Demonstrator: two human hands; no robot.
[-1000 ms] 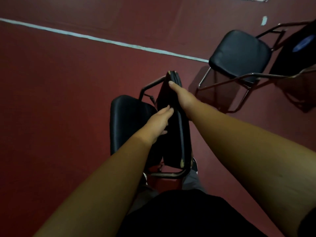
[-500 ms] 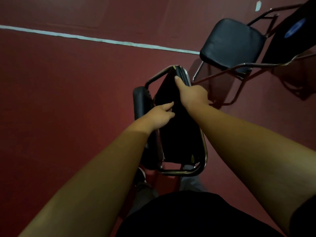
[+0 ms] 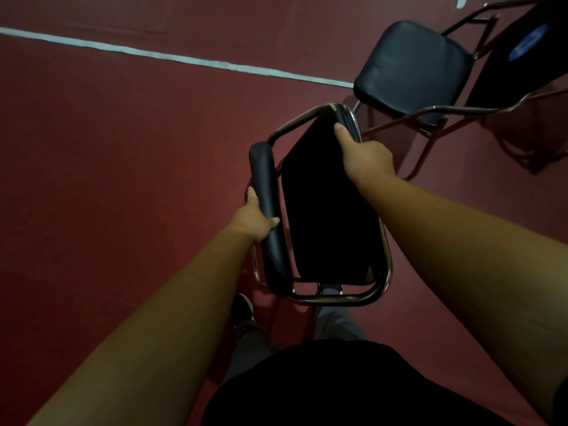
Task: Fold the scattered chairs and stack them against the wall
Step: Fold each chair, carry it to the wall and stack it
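Observation:
A black padded folding chair point(image 3: 329, 210) with a chrome tube frame stands in front of me, seen from above. Its seat pad is tipped up on edge beside the backrest. My left hand point(image 3: 253, 216) grips the raised seat pad on the left, thumb over its edge. At the far corner, my right hand point(image 3: 365, 156) holds the top of the backrest, thumb on its inner face. A second black chair point(image 3: 412, 69) stands unfolded at the upper right, close behind the one I hold.
The floor point(image 3: 123, 179) is dark red with a pale painted line point(image 3: 184, 59) running across it. A dark object with a blue label point(image 3: 528, 44) sits behind the second chair. My legs and shoe point(image 3: 244, 307) are just below the held chair.
The seat has swung up on edge against the backrest. My left hand has shifted from the inner side of the seat to its outer edge. The right hand kept its hold.

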